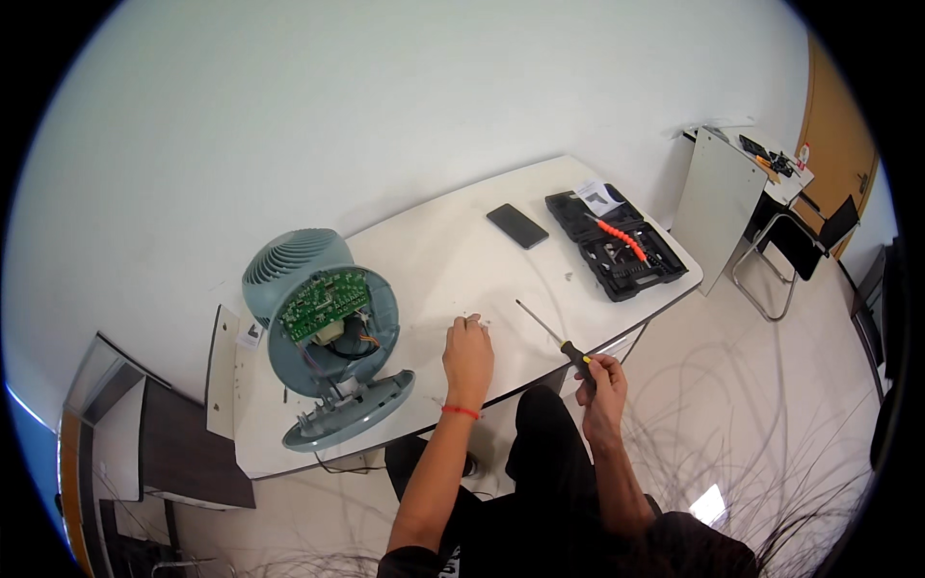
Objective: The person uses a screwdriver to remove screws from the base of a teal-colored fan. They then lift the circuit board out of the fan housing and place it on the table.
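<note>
Work surface: a white desk (434,250) with a dark edge band, its far side along a plain white wall (434,116).
Room: pale glossy floor (665,414); at the right, a second desk (718,193), a black chair (805,246) with a metal frame and a brown door (843,125); at the lower left, a dark-topped cabinet (188,448).
Screwdriver, location (575,354): in the right hand (605,385), at the near edge of the desk, the shaft extending over the desktop; contact between tip and desktop could not be told.
Screwdriver, orientation: the long axis ran obliquely from lower right to upper left; the tip pointed away from the person and leftward, the black-and-yellow handle toward the person.
Right fingers: closed around the rear of the handle.
Left hand (468,356): palm down over the desktop, fingers bent, fingertips near small light-coloured bits; whether they gripped anything could not be told.
Fan housing (299,260): grey-green, at the left of the desk, its open round end exposing a green circuit board (323,306) and wiring.
Curved cover (356,414): tilted, just below the open end, near the desk edge.
Far right of desktop: an open black tool case (626,284) with an orange flexible shaft (621,239) across it; a black smartphone (517,225) lay to its left.
</note>
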`<state>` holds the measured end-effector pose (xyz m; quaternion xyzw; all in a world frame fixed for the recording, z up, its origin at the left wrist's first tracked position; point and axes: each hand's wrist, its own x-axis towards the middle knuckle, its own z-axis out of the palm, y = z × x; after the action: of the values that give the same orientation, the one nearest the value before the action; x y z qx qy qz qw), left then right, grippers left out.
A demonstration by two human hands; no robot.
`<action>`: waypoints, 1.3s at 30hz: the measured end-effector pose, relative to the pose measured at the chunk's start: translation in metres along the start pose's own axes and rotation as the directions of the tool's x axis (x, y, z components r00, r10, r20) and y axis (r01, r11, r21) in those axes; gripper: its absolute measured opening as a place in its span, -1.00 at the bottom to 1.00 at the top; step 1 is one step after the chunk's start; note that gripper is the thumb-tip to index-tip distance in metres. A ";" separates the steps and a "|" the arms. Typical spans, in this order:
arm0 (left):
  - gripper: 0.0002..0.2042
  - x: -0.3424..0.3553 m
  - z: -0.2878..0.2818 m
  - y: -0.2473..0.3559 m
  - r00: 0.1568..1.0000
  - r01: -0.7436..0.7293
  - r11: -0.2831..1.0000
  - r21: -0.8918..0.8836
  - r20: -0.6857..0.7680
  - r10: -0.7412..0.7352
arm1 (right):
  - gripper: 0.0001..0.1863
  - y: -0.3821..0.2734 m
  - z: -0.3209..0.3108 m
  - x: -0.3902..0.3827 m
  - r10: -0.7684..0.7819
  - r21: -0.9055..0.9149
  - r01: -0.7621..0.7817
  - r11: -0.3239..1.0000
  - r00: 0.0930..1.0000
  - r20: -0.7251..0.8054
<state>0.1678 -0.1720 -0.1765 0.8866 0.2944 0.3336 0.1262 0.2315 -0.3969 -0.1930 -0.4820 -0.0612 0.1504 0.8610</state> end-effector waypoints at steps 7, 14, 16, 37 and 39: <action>-0.78 -0.047 -0.226 0.042 0.984 -0.159 0.981 -0.112 -0.102 0.147 | -0.68 -0.009 0.039 -0.013 0.009 0.030 -0.015 0.999 0.980 0.199; -0.60 0.022 -0.310 -0.075 0.982 -0.120 0.992 0.032 -0.141 0.124 | -0.68 -0.018 0.132 -0.061 -0.088 -0.169 0.178 0.969 0.895 0.438; -0.55 0.042 -0.297 -0.113 0.984 -0.155 0.988 -0.024 -0.093 0.152 | -0.69 -0.023 0.160 -0.073 -0.208 -0.216 0.369 0.904 0.822 0.530; -0.53 0.071 -0.261 -0.157 0.998 -0.003 0.980 -0.201 0.065 0.017 | -0.68 0.017 0.214 -0.091 -0.397 -0.133 0.542 0.830 0.741 0.541; -0.53 0.071 -0.260 -0.158 0.998 -0.006 0.982 -0.191 0.059 0.017 | -0.68 0.018 0.213 -0.091 -0.400 -0.134 0.542 0.830 0.745 0.533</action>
<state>-0.0317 0.0040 -0.0122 0.8819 0.2520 0.3341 0.2173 0.0879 -0.2444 -0.0919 -0.5140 -0.4156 0.0308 0.7498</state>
